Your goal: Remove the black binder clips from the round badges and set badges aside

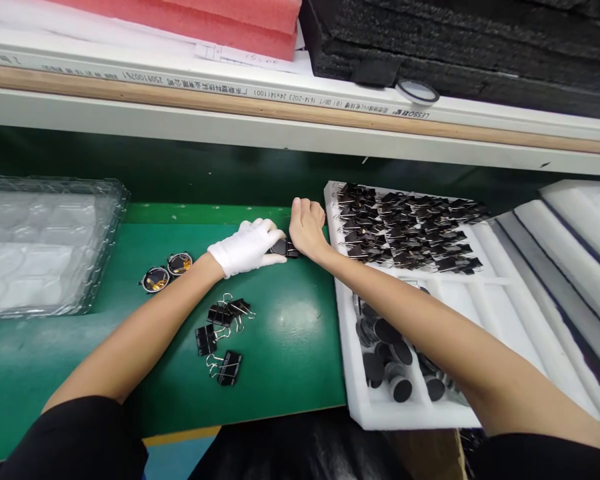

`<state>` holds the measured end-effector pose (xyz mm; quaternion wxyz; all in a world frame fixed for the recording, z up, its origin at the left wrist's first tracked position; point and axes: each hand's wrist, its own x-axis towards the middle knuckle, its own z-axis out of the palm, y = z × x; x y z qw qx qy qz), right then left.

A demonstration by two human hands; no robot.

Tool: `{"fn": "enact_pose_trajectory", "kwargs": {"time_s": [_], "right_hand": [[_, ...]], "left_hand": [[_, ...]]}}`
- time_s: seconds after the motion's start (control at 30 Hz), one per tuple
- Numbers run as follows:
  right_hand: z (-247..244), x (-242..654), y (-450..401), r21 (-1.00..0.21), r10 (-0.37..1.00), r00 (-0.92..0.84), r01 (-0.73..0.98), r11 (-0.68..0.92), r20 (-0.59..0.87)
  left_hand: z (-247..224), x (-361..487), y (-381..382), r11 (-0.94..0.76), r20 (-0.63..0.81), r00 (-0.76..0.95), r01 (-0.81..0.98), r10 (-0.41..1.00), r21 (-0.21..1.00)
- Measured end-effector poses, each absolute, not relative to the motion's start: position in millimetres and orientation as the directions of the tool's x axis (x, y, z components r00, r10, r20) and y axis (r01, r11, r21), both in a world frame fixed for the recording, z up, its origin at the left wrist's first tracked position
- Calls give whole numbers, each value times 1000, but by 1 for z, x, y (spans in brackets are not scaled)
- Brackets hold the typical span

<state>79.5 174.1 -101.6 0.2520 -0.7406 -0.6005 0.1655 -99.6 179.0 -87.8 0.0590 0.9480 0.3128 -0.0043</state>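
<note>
My left hand (pixel 250 248), in a white glove, grips a small dark part (pixel 279 247) with thumb and fingers near the back of the green table. Pressed close on its right is my bare right hand (pixel 307 228), with its fingers curled and partly hidden. A small black piece (pixel 293 249), resembling a binder clip, shows between the two hands; how the right fingers hold it is hidden. Several loose black binder clips (pixel 229 368) lie nearer to me. Two round parts with metal rims (pixel 156 279) and orange bits inside rest left of my gloved hand.
On the right, a white foam tray (pixel 343 333) holds rows of black binder clips (pixel 405 230) and many dark discs (pixel 401 389). Clear plastic trays (pixel 40 253) stand at the left. A shelf edge (pixel 260 107) crosses above, with red foam (pixel 220 23) and black foam (pixel 455 50).
</note>
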Motion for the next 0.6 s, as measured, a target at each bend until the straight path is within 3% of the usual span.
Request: {"fn": "enact_pose_trajectory", "kwargs": {"time_s": [0.23,0.33,0.4,0.47,0.53,0.6], "right_hand": [[-102,80,181,-576,977,204,806,-133,61],[-82,78,169,-502,970,109,865,15,216],[-62,73,146,-408,940,-66,889,208,334],[-45,64,114,-314,897,-323,855,413,300],[-36,51,79,-251,790,-594,750,612,152],[-37,38,52,-209,656,-755,641,738,3]], "left_hand": [[-93,-94,179,-789,-26,797,600,603,132],[-94,-91,171,-736,6,744,660,668,148],[-93,-91,166,-661,63,659,738,749,137],[-91,-95,164,-640,132,627,761,768,108],[-86,-101,165,-758,152,744,649,650,62],[-81,-107,169,-884,112,877,467,467,26]]}}
